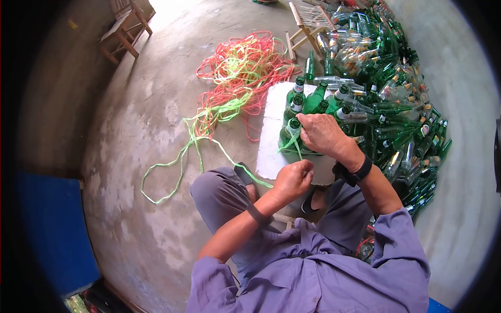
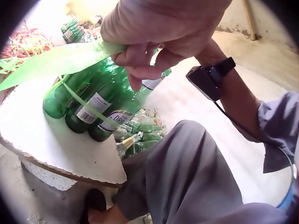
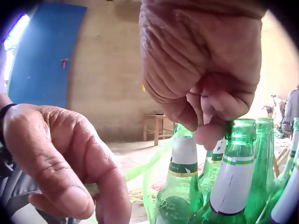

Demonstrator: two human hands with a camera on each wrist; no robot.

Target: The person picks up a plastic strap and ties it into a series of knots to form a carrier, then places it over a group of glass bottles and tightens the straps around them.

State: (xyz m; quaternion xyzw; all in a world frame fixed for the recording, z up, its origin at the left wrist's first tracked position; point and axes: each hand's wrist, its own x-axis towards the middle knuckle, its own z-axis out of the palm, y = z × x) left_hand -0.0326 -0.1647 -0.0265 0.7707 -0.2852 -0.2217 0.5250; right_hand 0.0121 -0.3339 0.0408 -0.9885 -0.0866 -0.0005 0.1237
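Observation:
Several green bottles (image 1: 316, 99) stand grouped on a white board (image 1: 270, 130), with a light green strap (image 2: 86, 103) round them in the left wrist view. The left hand (image 1: 293, 180), fingers curled, pinches a length of strap (image 3: 135, 172) in front of the group. Just above and beside the nearest bottle neck (image 3: 184, 151), the right hand (image 1: 323, 134) has its thumb and fingers together on the strap; its fingertips partly hide the hold. Close to the left wrist camera, the left hand (image 2: 159, 21) covers part of the bottle tops.
Red and green strapping (image 1: 240, 68) lies heaped on the floor, one loop trailing left. Many loose bottles (image 1: 407, 120) are piled along the right wall. A wooden chair (image 1: 125, 28) stands at the back left, a wooden frame (image 1: 308, 26) behind the board. The person's knees flank the board's near edge.

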